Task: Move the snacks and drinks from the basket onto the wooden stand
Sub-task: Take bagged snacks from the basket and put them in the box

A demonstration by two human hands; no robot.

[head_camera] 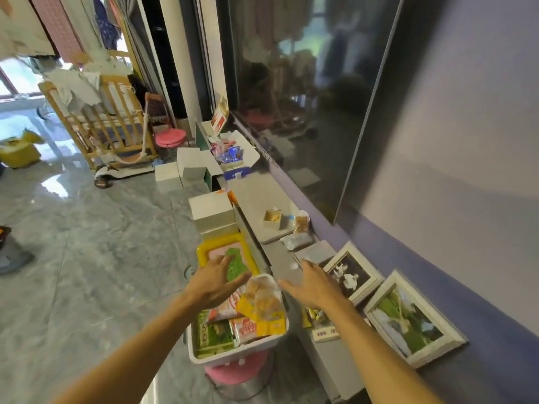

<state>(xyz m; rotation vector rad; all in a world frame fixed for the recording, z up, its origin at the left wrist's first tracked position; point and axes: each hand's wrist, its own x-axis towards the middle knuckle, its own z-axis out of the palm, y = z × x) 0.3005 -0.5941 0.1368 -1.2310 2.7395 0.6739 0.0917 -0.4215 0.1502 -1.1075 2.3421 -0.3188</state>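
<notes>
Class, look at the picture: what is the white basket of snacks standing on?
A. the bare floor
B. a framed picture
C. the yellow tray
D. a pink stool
D: the round pink stool shows directly beneath the white basket, holding it up off the floor.

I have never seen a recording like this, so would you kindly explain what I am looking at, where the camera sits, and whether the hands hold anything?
There is no machine here. A person wears a wide-angle camera on the head, looking forward and down, so the two bare arms are their own. The left hand and right hand are open with spread fingers and hold nothing. Below them a white basket is full of snack packets; it seems to rest on a pink stool. To its right runs the low grey stand, with two framed pictures by the wall.
</notes>
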